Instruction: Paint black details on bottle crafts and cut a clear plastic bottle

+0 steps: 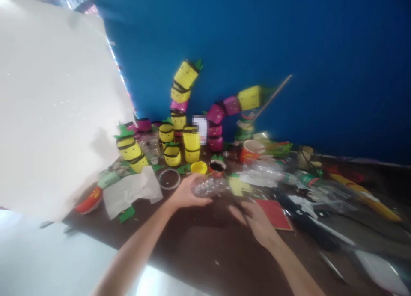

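Note:
My left hand (188, 192) is closed around a clear ribbed plastic bottle (210, 187), which lies sideways above the brown table (199, 240). Right of the bottle, and apart from it, is my right hand (255, 221), blurred by motion. Its fingers look stretched out and apart, and I make out nothing held in them. A red flat sheet (274, 214) lies just beyond that hand. Close behind the bottle stand a yellow cup (198, 167) and a small dark-filled pot (217, 165). A clear round ring (169, 179) lies to the left of my left hand.
Yellow pineapple-like containers (192, 146) and magenta ones (215, 135) stand or are stacked against the blue wall (257, 39). White paper (131, 192) and a red bowl (90, 200) lie left. Right are a red-and-white cup (252, 150), more plastic bottles (324, 187) and a yellow tool (366, 196).

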Tool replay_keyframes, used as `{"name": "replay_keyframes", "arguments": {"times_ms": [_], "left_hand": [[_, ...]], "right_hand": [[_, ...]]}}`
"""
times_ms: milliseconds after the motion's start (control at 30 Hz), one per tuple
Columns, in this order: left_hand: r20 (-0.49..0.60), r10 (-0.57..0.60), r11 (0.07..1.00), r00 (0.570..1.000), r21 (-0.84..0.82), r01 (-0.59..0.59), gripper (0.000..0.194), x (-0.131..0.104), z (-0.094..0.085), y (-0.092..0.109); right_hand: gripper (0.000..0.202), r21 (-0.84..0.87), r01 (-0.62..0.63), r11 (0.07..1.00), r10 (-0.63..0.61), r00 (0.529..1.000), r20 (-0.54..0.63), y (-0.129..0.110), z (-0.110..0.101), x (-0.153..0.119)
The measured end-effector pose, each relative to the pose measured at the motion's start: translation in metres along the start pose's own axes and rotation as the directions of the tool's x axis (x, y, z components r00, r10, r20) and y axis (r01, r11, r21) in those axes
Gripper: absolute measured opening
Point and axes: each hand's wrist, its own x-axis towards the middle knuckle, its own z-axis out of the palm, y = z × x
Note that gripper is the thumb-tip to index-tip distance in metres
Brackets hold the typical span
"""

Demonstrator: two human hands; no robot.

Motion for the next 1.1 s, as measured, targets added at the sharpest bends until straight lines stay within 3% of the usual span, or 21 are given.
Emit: {"name": "replay_keyframes", "arguments": {"times_ms": [300, 533, 867, 1100], "left_hand": [[-0.049, 0.035, 0.999, 0.998, 0.039, -0.033, 0.067, 0.002, -0.001, 0.001], [-0.195, 0.071, 0.997, 0.978, 0.023, -0.068, 0.064, 0.003, 0.0, -0.003], [0.055, 0.102, 0.993, 0.993, 0.061, -0.105, 0.068, -0.003, 0.011, 0.001], [0.099, 0.076, 0.992, 0.992, 0.097, -0.085, 0.069, -0.004, 0.01, -0.001]], "right_hand": [[0.054, -0.043, -0.06, 0.997, 0.062, 0.996, 0.056, 0.013, 0.003, 0.002], [0.056, -0.007, -0.077, 0.997, 0.078, 0.992, 0.1, 0.011, 0.003, 0.0], [0.058, 0.095, -0.084, 0.992, 0.075, 0.993, 0.095, 0.014, 0.006, 0.004], [0.056, 0.018, -0.073, 0.997, 0.071, 0.994, 0.083, 0.015, 0.004, 0.005]]}}
